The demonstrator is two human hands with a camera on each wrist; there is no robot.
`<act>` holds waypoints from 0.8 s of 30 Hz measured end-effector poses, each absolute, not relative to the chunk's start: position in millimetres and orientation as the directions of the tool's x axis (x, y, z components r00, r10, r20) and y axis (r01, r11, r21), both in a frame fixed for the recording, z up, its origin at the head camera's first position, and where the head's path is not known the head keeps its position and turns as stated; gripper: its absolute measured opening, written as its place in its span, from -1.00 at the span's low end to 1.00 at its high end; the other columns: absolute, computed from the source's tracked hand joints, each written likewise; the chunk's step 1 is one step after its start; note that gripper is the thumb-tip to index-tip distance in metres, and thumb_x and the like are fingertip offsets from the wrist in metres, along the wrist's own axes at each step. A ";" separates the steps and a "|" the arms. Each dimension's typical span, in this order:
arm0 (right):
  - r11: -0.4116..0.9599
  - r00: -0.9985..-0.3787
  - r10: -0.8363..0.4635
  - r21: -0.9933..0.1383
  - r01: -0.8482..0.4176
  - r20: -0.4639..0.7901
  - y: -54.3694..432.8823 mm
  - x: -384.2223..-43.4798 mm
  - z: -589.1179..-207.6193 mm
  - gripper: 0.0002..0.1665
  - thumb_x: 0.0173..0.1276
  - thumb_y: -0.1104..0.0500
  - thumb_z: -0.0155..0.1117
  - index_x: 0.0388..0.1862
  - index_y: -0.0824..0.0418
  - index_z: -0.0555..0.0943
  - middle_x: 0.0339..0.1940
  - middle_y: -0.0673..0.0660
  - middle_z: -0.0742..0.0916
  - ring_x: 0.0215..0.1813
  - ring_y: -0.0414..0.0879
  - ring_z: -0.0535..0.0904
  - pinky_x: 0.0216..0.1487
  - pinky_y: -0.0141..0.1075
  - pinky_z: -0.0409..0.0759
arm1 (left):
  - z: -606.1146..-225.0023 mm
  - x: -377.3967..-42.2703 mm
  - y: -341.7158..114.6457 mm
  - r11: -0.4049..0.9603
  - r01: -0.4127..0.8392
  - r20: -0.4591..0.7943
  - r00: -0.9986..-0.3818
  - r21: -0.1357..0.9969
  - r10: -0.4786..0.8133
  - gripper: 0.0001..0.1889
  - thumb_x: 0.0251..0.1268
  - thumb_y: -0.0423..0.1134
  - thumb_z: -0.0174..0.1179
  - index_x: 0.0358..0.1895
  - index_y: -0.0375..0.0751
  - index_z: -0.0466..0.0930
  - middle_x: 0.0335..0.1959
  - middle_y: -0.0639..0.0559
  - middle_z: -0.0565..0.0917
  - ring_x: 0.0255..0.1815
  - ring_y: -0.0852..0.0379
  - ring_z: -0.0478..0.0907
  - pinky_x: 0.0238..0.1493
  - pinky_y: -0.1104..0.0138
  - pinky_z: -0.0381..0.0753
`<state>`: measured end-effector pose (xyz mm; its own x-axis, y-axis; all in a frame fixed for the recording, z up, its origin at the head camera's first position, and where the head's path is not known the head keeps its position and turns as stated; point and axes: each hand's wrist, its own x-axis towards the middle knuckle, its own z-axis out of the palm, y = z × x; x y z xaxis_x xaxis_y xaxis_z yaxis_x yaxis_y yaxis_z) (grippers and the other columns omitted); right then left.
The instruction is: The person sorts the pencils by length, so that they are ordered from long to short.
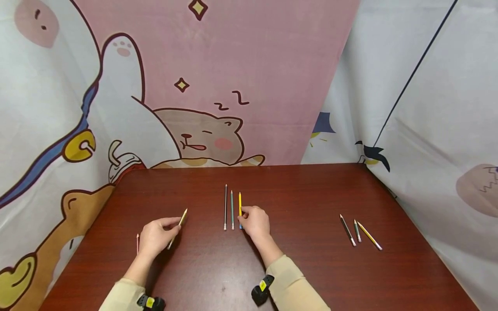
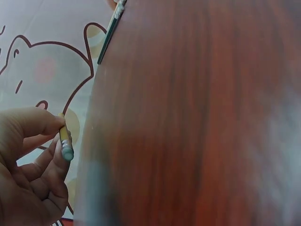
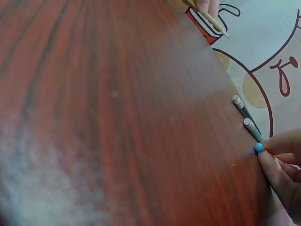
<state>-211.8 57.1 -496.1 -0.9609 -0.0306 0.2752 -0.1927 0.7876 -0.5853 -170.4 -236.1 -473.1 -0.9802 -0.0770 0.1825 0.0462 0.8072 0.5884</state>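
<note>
My left hand (image 1: 155, 236) pinches a gold-yellow pencil (image 1: 183, 217) between thumb and fingers, tip tilted up and away. Its pale green eraser end (image 2: 67, 153) shows in the left wrist view. My right hand (image 1: 256, 222) grips a bright yellow pencil (image 1: 240, 198) near its lower end, with a blue eraser (image 3: 258, 148) poking out by the fingertips. Just left of that pencil lie a green pencil (image 1: 232, 209) and a black pencil (image 1: 225, 207), roughly parallel, tips pointing away. A reddish pencil (image 1: 138, 243) lies beside my left hand, partly hidden by it.
On the right part of the brown table (image 1: 303, 203) lie a black pencil (image 1: 347, 230), a short green pencil (image 1: 357, 230) and a yellow pencil (image 1: 369, 235), the last two close at their tips. A printed cloth (image 1: 272, 65) hangs behind the table's far edge.
</note>
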 end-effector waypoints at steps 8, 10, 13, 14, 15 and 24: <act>0.783 -0.966 -0.033 -0.593 -0.185 0.258 58.0 -211.7 -497.3 -0.67 0.16 0.18 0.51 -0.07 0.20 0.78 -0.53 -0.10 0.69 -0.35 -0.09 0.64 -0.22 -0.14 0.61 | -468.0 -175.2 -220.2 0.753 0.080 0.203 -0.976 0.653 -0.073 -0.75 0.13 -0.23 0.37 -0.09 -0.03 0.81 -0.32 0.05 0.77 -0.27 -0.02 0.67 -0.32 0.19 0.54; 0.780 -0.965 -0.031 -0.597 -0.187 0.261 58.3 -211.8 -497.2 -0.67 0.15 0.18 0.51 -0.07 0.20 0.78 -0.53 -0.11 0.69 -0.35 -0.08 0.65 -0.22 -0.13 0.61 | -467.4 -176.3 -215.5 0.738 0.082 0.206 -0.975 0.670 -0.079 -0.75 0.12 -0.24 0.38 -0.09 -0.03 0.81 -0.32 0.04 0.77 -0.27 0.01 0.67 -0.32 0.20 0.54; 0.776 -0.965 -0.026 -0.603 -0.183 0.260 58.7 -212.0 -497.5 -0.67 0.14 0.18 0.51 -0.08 0.20 0.78 -0.54 -0.12 0.70 -0.35 -0.09 0.66 -0.22 -0.12 0.61 | -467.3 -177.7 -208.4 0.715 0.092 0.218 -0.972 0.693 -0.086 -0.75 0.12 -0.25 0.38 -0.10 -0.05 0.81 -0.31 0.04 0.77 -0.27 0.04 0.66 -0.31 0.21 0.54; 0.775 -0.966 -0.026 -0.605 -0.183 0.259 58.9 -212.0 -497.5 -0.67 0.14 0.19 0.51 -0.08 0.20 0.78 -0.54 -0.12 0.70 -0.35 -0.09 0.66 -0.22 -0.13 0.62 | -467.4 -178.0 -206.0 0.708 0.097 0.223 -0.971 0.699 -0.087 -0.75 0.11 -0.26 0.38 -0.10 -0.06 0.81 -0.31 0.04 0.77 -0.28 0.04 0.65 -0.31 0.22 0.54; 0.774 -0.966 -0.025 -0.607 -0.181 0.256 59.0 -212.0 -497.5 -0.67 0.14 0.18 0.50 -0.08 0.20 0.78 -0.54 -0.13 0.70 -0.36 -0.10 0.66 -0.23 -0.13 0.62 | -467.5 -178.4 -203.6 0.701 0.102 0.226 -0.970 0.706 -0.087 -0.76 0.11 -0.26 0.38 -0.11 -0.07 0.81 -0.32 0.03 0.77 -0.28 0.05 0.65 -0.30 0.22 0.54; 0.728 -0.966 -0.029 -0.657 -0.197 0.257 61.3 -211.6 -499.6 -0.61 0.14 0.22 0.48 -0.01 0.25 0.75 -0.54 -0.09 0.71 -0.44 -0.15 0.62 -0.30 -0.18 0.59 | -469.9 -184.6 -180.4 0.624 0.104 0.210 -0.973 0.774 -0.098 -0.76 0.09 -0.30 0.39 -0.12 -0.10 0.81 -0.29 0.03 0.78 -0.27 0.10 0.65 -0.26 0.29 0.54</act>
